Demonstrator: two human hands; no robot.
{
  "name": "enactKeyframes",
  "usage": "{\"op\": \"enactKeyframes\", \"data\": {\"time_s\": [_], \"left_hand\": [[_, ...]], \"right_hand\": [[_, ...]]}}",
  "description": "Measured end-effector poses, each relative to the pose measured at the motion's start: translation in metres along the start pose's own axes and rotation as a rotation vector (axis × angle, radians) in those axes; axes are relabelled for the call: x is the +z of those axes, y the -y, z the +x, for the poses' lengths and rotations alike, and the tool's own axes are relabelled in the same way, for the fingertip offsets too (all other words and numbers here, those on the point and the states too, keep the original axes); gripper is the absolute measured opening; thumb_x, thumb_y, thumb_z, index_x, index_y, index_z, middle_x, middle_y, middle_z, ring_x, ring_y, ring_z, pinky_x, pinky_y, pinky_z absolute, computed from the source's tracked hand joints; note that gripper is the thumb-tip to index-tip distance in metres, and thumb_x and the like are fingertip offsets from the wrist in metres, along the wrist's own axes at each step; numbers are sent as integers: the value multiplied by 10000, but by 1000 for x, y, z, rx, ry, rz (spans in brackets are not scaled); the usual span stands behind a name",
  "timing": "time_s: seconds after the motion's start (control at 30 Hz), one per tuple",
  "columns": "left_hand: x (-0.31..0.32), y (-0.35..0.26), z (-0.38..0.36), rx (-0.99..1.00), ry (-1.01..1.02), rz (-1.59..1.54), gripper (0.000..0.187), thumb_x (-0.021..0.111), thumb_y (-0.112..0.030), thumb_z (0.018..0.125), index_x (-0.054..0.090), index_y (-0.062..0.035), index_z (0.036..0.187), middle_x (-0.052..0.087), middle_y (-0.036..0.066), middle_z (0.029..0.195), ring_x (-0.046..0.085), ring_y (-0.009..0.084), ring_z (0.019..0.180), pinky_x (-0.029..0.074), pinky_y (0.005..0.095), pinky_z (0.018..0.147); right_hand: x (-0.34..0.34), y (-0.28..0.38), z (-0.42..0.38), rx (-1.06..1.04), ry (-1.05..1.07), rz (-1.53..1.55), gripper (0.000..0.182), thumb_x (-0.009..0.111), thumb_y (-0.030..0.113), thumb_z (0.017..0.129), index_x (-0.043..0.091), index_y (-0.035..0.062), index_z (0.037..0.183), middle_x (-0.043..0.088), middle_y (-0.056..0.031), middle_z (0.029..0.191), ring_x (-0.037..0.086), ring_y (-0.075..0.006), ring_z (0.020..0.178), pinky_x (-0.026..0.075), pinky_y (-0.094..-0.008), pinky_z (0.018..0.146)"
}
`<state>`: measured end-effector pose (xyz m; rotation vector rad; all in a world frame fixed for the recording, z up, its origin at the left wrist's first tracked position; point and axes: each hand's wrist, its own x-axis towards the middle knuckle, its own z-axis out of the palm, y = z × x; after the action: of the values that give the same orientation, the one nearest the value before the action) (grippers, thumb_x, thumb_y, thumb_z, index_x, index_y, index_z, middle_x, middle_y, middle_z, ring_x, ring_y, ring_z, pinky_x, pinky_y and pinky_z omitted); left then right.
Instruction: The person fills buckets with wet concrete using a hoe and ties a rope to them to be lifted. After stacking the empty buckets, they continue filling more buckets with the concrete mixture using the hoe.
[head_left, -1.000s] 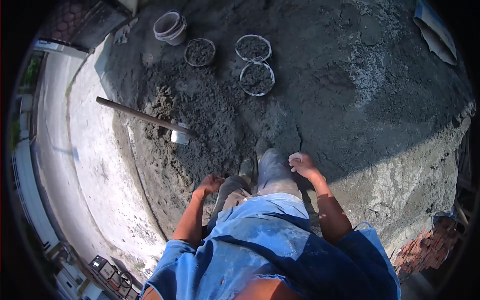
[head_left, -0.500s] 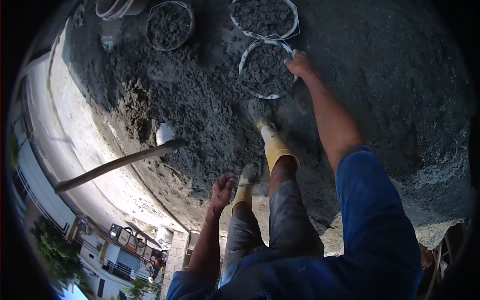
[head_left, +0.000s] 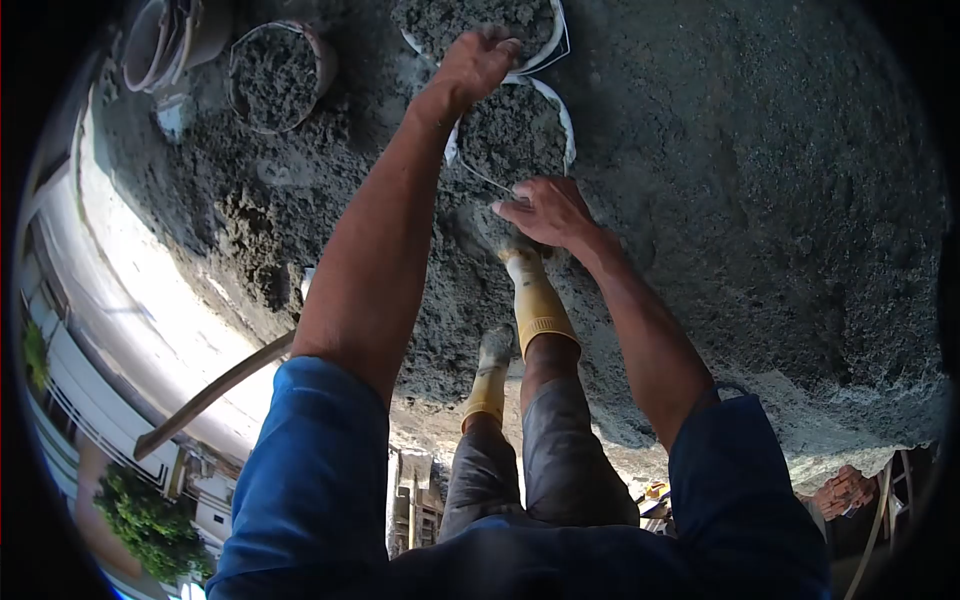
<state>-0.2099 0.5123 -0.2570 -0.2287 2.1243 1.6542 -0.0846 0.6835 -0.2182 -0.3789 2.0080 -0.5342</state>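
Two white-rimmed buckets full of wet grey mix stand one beyond the other at the top centre. Over the near rim of the farther bucket [head_left: 480,22] is my left hand [head_left: 482,66], its fingers curled in; whether they grip the rim or handle is hard to tell. My right hand [head_left: 545,208] is closed on the thin wire handle of the nearer bucket [head_left: 512,132], at the side of the bucket facing me. That handle lies down across the bucket's near edge.
Another filled bucket [head_left: 278,78] stands at the upper left, beside stacked empty buckets [head_left: 165,40]. A wooden pole [head_left: 215,392] slants at the left. Yellow boots [head_left: 541,300] stand on wet, rough mix. Bricks [head_left: 843,492] lie at the lower right.
My left hand has reached up from beside my legs to the farther bucket. My right hand has moved from the nearer bucket's right rim to its near side, swinging the handle down.
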Motion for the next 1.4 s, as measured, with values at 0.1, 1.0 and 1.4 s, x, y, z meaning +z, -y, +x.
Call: {"op": "enactKeyframes", "data": {"time_s": [0.1, 1.0, 1.4], "left_hand": [[45, 21, 49, -49, 52, 337, 573, 517, -373, 900, 467, 96, 1225, 583, 250, 1145, 540, 343, 1127, 417, 361, 941], [-35, -36, -454, -564, 21, -447, 422, 444, -478, 937, 438, -182, 637, 360, -53, 545, 293, 84, 464, 244, 241, 474], [-10, 30, -778, -948, -451, -509, 592, 446, -716, 770, 469, -146, 610, 366, 8, 516, 330, 190, 504, 306, 325, 568]], "right_hand": [[13, -25, -48, -10, -295, 277, 421, 619, 395, 844, 594, 3, 692, 591, -164, 654, 607, -273, 641, 449, -417, 589], [424, -61, -605, 492, -946, 1254, 101, 602, 94, 806, 531, 22, 805, 526, -58, 705, 548, -220, 775, 445, -310, 706], [732, 44, -653, 1027, -1402, 1370, 217, 412, 212, 934, 418, 147, 727, 335, -2, 515, 335, -164, 437, 329, -332, 478]]}}
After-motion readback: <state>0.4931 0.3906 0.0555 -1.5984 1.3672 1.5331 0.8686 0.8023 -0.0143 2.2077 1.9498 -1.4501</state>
